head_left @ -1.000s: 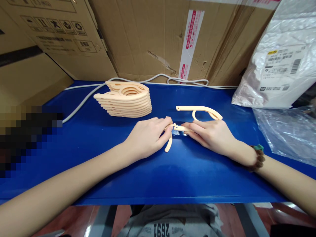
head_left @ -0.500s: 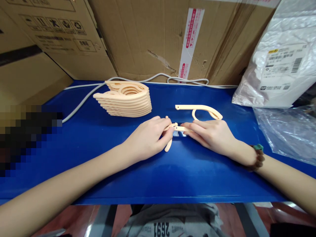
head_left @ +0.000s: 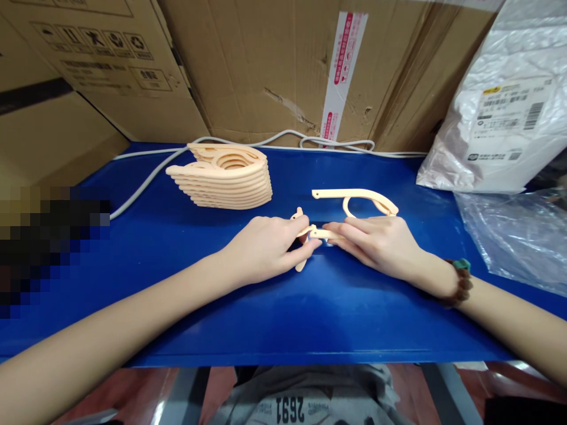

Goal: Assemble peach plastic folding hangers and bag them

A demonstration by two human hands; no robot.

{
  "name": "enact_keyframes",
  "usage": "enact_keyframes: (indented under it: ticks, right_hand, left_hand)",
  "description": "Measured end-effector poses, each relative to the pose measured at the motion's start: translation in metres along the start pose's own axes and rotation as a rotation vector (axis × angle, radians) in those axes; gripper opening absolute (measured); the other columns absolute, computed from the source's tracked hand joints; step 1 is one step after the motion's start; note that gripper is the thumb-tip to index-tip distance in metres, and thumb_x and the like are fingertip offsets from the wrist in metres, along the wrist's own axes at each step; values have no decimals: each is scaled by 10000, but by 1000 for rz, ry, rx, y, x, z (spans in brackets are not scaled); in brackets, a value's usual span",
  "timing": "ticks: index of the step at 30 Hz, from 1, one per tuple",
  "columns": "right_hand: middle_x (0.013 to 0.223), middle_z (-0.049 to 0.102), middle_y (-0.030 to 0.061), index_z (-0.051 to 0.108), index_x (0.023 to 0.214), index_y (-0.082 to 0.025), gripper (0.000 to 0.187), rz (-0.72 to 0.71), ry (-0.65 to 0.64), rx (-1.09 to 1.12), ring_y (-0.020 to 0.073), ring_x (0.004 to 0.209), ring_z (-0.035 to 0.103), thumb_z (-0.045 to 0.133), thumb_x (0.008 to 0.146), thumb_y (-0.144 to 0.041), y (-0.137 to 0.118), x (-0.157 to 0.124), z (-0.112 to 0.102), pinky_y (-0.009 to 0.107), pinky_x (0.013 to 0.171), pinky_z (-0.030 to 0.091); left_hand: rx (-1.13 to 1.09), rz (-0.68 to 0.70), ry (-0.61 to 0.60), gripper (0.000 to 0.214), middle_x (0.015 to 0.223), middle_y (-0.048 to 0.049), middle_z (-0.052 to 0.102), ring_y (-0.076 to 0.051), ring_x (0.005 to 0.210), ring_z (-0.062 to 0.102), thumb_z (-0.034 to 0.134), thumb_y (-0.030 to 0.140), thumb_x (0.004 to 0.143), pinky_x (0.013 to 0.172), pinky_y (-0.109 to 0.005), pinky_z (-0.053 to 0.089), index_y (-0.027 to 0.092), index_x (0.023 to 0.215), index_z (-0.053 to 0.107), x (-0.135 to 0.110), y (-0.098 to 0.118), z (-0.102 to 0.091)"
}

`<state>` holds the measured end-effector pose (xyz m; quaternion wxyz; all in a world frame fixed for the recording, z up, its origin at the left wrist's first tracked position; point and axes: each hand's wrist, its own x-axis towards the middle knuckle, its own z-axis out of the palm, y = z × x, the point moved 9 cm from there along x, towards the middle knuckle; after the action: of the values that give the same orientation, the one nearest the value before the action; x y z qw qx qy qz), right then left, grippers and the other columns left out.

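**Two peach plastic pieces held end to end at mid-table**

Our left hand (head_left: pixel 266 251) is closed around a curved piece (head_left: pixel 302 264), whose two ends stick out above and below the fingers. Our right hand (head_left: pixel 376 243) pinches a straight bar (head_left: pixel 319 234) with its fingers laid along it. The two parts meet tip to tip between the hands, low over the blue table (head_left: pixel 266 319). Both are smooth, pale peach plastic, thin and flat.

On the right wrist sits one beaded bracelet (head_left: pixel 460 283). Just beyond the right hand lies one loose hanger part (head_left: pixel 354 193), a long arm with a loop beneath. To the far left stands one stack of hangers (head_left: pixel 225 183), roughly eight layers, though we cannot count them surely. One white cable (head_left: pixel 146 183) runs along the far edge. Behind are three cardboard boxes (head_left: pixel 266 65), and at right one white labelled bag (head_left: pixel 500 106) above one clear bag (head_left: pixel 509 236).
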<state>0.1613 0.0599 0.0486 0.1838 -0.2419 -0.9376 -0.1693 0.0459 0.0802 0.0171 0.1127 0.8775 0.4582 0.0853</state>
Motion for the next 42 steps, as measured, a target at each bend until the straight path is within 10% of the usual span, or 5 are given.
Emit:
enact_keyframes:
  ticks: [42]
  right_hand:
    - [722,713,0,679,920,-176,364,12,-55,43,100,574,621,399,1073,-352,-1,0,7,263,525,302]
  left_hand:
    - [419,188,114,230,736,-73,721,-208,624,712,415,274,1028,456,-276,314,156,895,561,0,14,2]
